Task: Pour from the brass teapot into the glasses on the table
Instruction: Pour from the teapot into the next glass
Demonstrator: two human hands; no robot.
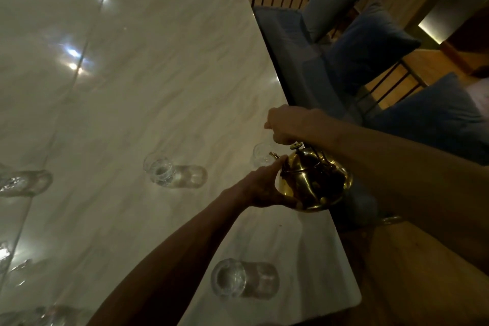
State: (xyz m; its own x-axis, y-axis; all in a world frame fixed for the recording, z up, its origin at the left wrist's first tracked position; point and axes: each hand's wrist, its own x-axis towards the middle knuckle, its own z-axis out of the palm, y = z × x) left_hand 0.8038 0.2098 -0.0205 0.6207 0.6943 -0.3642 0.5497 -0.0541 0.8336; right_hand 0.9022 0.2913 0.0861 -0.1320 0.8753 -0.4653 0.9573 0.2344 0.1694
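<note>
The brass teapot (pixel 313 180), seemingly heavy and slick, is gripped by its handle in the right hand (pixel 287 124) and steadied by the flat-fingered left hand (pixel 262 188).

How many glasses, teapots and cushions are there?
Clear drinking glasses: 4 plain to see; blurry shapes at the lower left not counted
Shiny brass teapot: 1
Blue square cushions: 2
Grey square cushion: 1
Total: 8
</note>
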